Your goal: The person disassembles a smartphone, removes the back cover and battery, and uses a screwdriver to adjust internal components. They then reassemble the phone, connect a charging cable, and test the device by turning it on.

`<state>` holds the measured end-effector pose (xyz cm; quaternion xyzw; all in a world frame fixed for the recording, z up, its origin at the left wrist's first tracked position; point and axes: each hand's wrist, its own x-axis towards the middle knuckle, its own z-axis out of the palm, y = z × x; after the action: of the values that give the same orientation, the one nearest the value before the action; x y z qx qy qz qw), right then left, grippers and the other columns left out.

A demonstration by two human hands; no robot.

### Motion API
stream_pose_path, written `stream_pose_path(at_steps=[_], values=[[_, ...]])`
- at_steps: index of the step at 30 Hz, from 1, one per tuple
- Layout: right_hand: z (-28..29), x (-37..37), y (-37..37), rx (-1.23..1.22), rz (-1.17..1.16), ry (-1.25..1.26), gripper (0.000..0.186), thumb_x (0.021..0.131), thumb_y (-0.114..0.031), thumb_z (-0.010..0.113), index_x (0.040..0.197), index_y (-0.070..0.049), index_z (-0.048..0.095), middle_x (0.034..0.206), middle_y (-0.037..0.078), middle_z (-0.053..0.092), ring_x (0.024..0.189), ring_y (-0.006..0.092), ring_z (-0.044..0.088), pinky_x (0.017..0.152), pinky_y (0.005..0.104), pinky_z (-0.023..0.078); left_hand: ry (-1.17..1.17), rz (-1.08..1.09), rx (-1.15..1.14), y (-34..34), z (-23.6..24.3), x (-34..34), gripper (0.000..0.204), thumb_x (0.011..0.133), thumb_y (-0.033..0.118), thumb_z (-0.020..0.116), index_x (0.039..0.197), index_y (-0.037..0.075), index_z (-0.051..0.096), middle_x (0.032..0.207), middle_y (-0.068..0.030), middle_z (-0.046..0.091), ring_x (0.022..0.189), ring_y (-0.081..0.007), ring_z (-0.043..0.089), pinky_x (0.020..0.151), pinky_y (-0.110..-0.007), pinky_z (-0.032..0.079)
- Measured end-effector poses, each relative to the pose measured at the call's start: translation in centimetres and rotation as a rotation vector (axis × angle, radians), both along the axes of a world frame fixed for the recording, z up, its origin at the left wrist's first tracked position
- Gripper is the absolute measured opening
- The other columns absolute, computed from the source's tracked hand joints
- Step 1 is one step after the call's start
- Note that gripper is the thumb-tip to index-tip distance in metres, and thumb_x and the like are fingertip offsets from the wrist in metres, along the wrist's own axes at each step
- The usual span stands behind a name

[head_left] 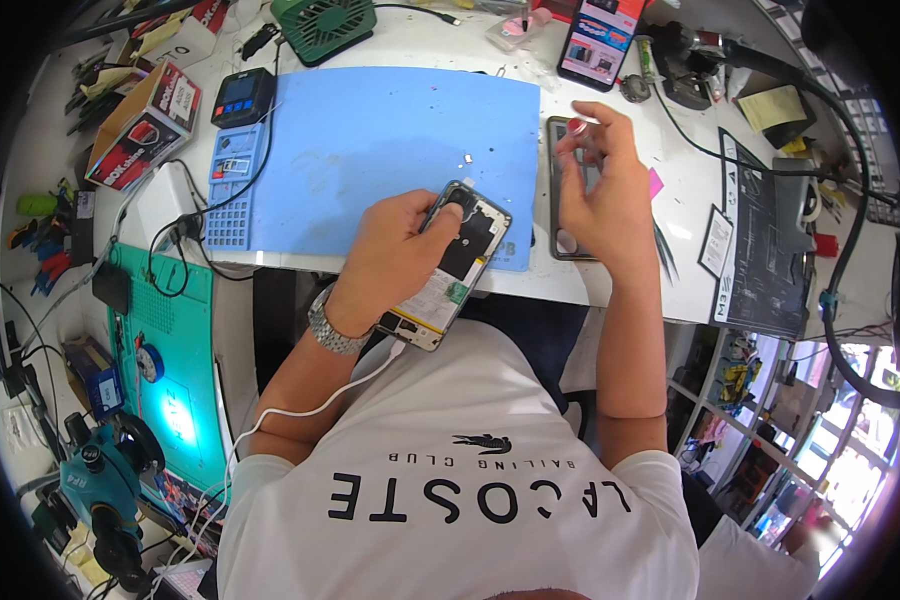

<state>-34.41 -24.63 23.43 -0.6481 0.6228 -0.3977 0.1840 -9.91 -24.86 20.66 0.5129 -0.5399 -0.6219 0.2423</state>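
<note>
My left hand [400, 245] is wrapped round a smartphone [432, 300] with its back off, the thumb pressing on the upper inside. The phone's dark innards, a pale battery label and a yellow strip show. A white charging cable [320, 408] is plugged into its lower end. My right hand [610, 195] is raised over the table to the right, thumb and fingers closed on a small tool with a red round end [576, 127]; most of its body is hidden. Beneath that hand lies a dark, phone-shaped frame or cover [557, 215], partly covered by the hand.
A blue work mat [370, 150] bears tiny parts. At its left are a small black device [242, 97] and an open box [145, 125]; behind it, a green fan [325, 28]. A lit phone [600, 42] stands at the back right. A teal microscope [100, 480] is lower left.
</note>
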Motion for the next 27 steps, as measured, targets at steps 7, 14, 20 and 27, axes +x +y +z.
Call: stream_pose_path(at_steps=[7,14,20,27], values=[[-0.3,-4.4,-1.4,0.053,-0.092,0.104,0.056,0.087,0.012,0.066,0.139,-0.003,0.053,0.105,0.018,0.072,0.105,0.0351,0.071,0.094,0.0448,0.056,0.019,0.012,0.009,-0.1,-0.3,-0.1,0.033,0.107,0.025,0.065,0.102,-0.007,0.073,0.075,-0.0025,0.071,0.064,-0.0019,0.056,0.055,-0.024,0.045],[-0.9,-4.7,-2.9,0.088,-0.095,0.239,0.057,0.087,0.013,0.066,0.14,-0.004,0.051,0.099,0.018,0.077,0.103,0.0358,0.075,0.094,0.0417,0.056,0.065,0.038,0.019,0.0,-0.6,-0.2,0.032,0.106,0.025,0.066,0.1,-0.006,0.073,0.073,-0.0017,0.07,0.063,-0.0017,0.055,0.054,-0.024,0.044],[-0.8,-4.8,-3.6,0.121,0.028,0.228,0.06,0.084,0.014,0.066,0.139,-0.004,0.051,0.113,0.022,0.069,0.1,0.0352,0.074,0.091,0.0463,0.057,0.021,0.016,-0.022,-0.1,-0.9,0.1,0.034,0.106,0.025,0.066,0.102,-0.008,0.074,0.076,-0.0036,0.072,0.065,-0.0034,0.058,0.056,-0.025,0.047],[-1.1,-4.4,-3.8,0.1,0.064,0.326,0.055,0.086,0.014,0.066,0.136,-0.003,0.052,0.113,0.022,0.068,0.101,0.0356,0.074,0.09,0.0464,0.057,0.055,0.003,0.005,-0.1,-0.2,0.0,0.03,0.109,0.02,0.064,0.114,-0.009,0.073,0.087,-0.0025,0.076,0.075,-0.0017,0.061,0.064,-0.021,0.049]])
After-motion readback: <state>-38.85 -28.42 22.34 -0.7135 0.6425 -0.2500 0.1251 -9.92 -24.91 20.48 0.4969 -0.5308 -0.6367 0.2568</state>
